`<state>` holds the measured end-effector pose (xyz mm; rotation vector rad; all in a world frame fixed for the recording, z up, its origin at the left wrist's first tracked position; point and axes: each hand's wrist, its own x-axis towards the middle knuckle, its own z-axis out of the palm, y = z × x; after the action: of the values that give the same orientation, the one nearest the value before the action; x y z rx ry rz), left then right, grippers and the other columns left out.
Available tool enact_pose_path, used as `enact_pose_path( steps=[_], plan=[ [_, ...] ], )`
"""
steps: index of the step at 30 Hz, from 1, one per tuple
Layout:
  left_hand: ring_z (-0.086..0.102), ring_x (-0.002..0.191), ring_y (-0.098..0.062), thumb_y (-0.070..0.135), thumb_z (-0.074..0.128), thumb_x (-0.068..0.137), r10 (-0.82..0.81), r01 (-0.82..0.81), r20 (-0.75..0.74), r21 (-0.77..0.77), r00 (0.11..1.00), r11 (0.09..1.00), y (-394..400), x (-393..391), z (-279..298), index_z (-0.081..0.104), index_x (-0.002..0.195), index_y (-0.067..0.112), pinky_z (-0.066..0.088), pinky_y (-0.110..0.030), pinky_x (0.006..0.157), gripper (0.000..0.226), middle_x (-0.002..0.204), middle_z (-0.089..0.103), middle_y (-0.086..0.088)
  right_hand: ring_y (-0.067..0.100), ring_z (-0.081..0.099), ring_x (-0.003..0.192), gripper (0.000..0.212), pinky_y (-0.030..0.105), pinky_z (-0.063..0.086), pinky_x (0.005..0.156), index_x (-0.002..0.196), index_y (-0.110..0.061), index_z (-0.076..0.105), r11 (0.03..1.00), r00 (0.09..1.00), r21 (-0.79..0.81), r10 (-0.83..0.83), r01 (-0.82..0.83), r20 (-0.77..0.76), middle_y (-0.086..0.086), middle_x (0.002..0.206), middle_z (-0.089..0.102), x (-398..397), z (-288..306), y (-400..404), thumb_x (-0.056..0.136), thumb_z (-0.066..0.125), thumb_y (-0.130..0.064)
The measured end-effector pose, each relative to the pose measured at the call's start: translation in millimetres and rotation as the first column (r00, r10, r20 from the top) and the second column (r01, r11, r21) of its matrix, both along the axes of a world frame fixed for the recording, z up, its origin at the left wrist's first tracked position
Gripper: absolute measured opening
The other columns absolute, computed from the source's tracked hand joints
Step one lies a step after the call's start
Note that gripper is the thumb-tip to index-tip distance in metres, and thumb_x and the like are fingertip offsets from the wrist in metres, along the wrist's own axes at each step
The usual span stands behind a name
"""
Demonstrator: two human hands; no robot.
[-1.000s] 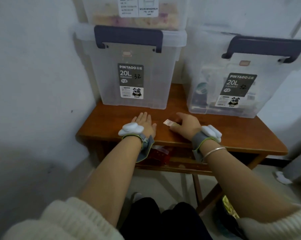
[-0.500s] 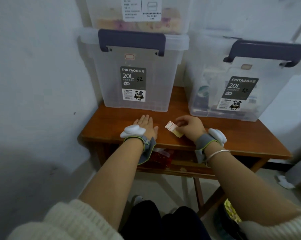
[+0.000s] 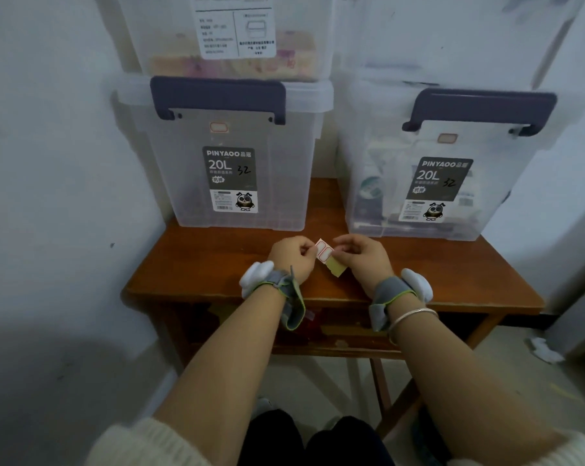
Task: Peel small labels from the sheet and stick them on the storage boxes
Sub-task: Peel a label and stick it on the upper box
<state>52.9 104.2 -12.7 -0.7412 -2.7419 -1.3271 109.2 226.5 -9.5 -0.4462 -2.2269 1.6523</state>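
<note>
Holding: both hands grip the label sheet [image 3: 328, 257] just above the wooden table [image 3: 197, 260].
Left hand [image 3: 293, 255]: fingertips pinch the sheet's left edge.
Right hand [image 3: 361, 252]: fingertips curled at the right edge.
Left storage box [image 3: 230, 156]: red-bordered label [image 3: 218, 127] below its handle.
Right storage box [image 3: 429, 169]: similar label [image 3: 447, 138].

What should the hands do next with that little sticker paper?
Probably peel one label off. Both the left hand and the right hand pinch the label sheet above the table, and red-edged labels remain on it.
</note>
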Motion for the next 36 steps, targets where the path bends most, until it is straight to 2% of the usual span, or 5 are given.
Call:
enact_pose_path(
  steps=[5, 7, 12, 15, 36],
  plan=[
    [0.051, 0.062, -0.019, 0.012, 0.055, 0.088, -0.026, 0.023, 0.02, 0.121, 0.999, 0.992, -2.8, -5.3, 0.2, 0.066, 0.066, 0.003, 0.038, -0.026, 0.063, 0.026, 0.076, 0.07, -0.019, 0.012, 0.056, 0.07, 0.035, 0.024, 0.045, 0.072, 0.111, -0.009, 0.048, 0.995, 1.0, 0.1, 0.003, -0.005, 0.013, -0.007, 0.067, 0.058, -2.6, 0.4, -2.2, 0.079, 0.06, -0.002],
    [0.047, 0.054, -0.019, 0.013, 0.051, 0.09, -0.012, 0.008, 0.033, 0.127, 0.999, 0.992, -2.1, -4.8, -0.8, 0.056, 0.054, 0.014, 0.038, -0.03, 0.063, 0.037, 0.057, 0.06, -0.006, 0.015, 0.056, 0.072, 0.032, 0.028, 0.046, 0.074, 0.108, -0.009, 0.05, 0.995, 1.0, 0.096, 0.018, -0.019, 0.008, -0.006, 0.066, 0.058, -1.9, -1.2, -2.5, 0.078, 0.06, -0.001],
    [0.048, 0.065, -0.024, 0.014, 0.049, 0.091, -0.017, 0.014, 0.034, 0.094, 0.999, 0.995, -1.0, -5.1, -2.7, 0.061, 0.068, 0.005, 0.034, -0.029, 0.061, 0.028, 0.06, 0.052, -0.006, 0.013, 0.055, 0.066, 0.026, 0.029, 0.046, 0.073, 0.094, -0.016, 0.052, 0.997, 0.997, 0.012, 0.072, -0.072, -0.041, -0.002, 0.064, 0.057, 2.4, -2.6, 0.4, 0.077, 0.059, 0.003],
    [0.037, 0.054, -0.02, 0.015, 0.047, 0.092, -0.05, 0.05, 0.002, -0.01, 0.999, 0.999, 0.7, -5.0, -4.6, 0.045, 0.057, 0.014, 0.022, -0.026, 0.049, 0.036, 0.053, 0.04, 0.002, 0.015, 0.054, 0.066, 0.029, 0.035, 0.046, 0.076, 0.088, -0.021, 0.052, 0.994, 0.992, 0.011, 0.111, -0.11, -0.057, -0.001, 0.064, 0.057, 3.4, -2.4, 1.6, 0.077, 0.058, 0.005],
    [0.029, 0.049, -0.013, 0.019, 0.041, 0.095, -0.034, 0.032, -0.015, -0.116, 0.999, 0.993, 0.7, -2.7, -1.7, 0.029, 0.053, 0.024, 0.021, -0.028, 0.052, 0.044, 0.054, 0.032, 0.002, 0.007, 0.049, 0.064, 0.009, 0.021, 0.044, 0.065, 0.085, -0.003, 0.063, 0.984, 0.994, 0.149, 0.102, -0.095, -0.044, -0.002, 0.069, 0.053, 2.2, -7.0, -1.9, 0.079, 0.058, 0.002]
  ],
)
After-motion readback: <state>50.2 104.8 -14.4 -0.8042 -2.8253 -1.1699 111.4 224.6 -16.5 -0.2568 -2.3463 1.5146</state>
